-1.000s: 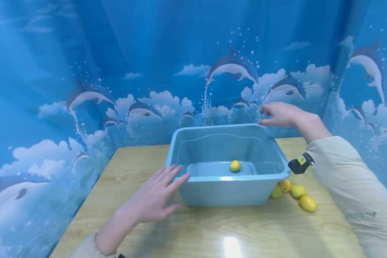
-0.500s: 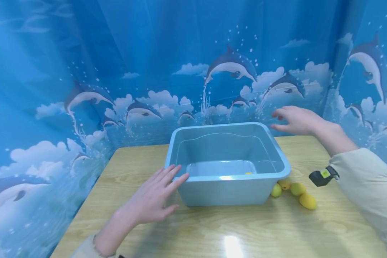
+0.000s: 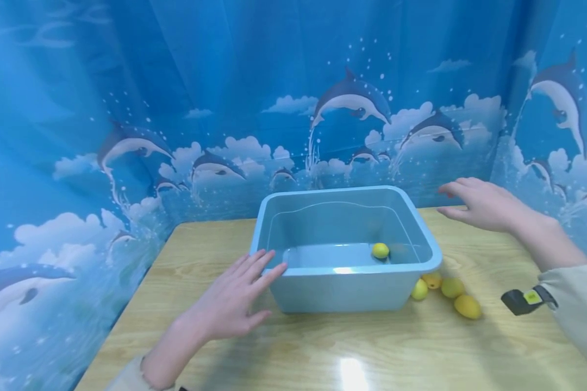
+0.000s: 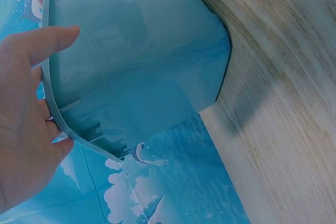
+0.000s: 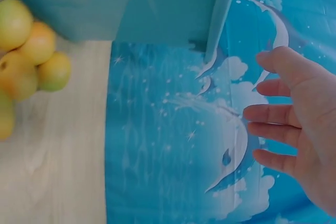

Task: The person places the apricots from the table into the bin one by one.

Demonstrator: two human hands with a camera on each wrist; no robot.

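A light-blue plastic bin (image 3: 342, 290) stands on the wooden table with one lemon-like yellow fruit (image 3: 380, 250) on its floor, toward the right end. My left hand (image 3: 235, 296) rests at the bin's near left rim, fingers fairly straight. In the left wrist view that hand's thumb (image 4: 55, 43) reaches over the near wall's outer side, while the other fingers are partly hidden behind the rim. My right hand (image 3: 486, 203) hovers right of the bin, apart from it. Its fingers (image 5: 273, 132) are loosely bent with nothing between them.
Several yellow, orange and greenish fruits (image 3: 467, 307) lie on the table (image 3: 323, 347) beside the bin's near right corner. A blue curtain (image 3: 235, 81) printed with dolphins hangs close behind the table and along both sides.
My right hand has moved right and nearer to me, away from the bin's back right corner. The fruit inside has shifted right along the bin's floor. My left hand has stayed put.
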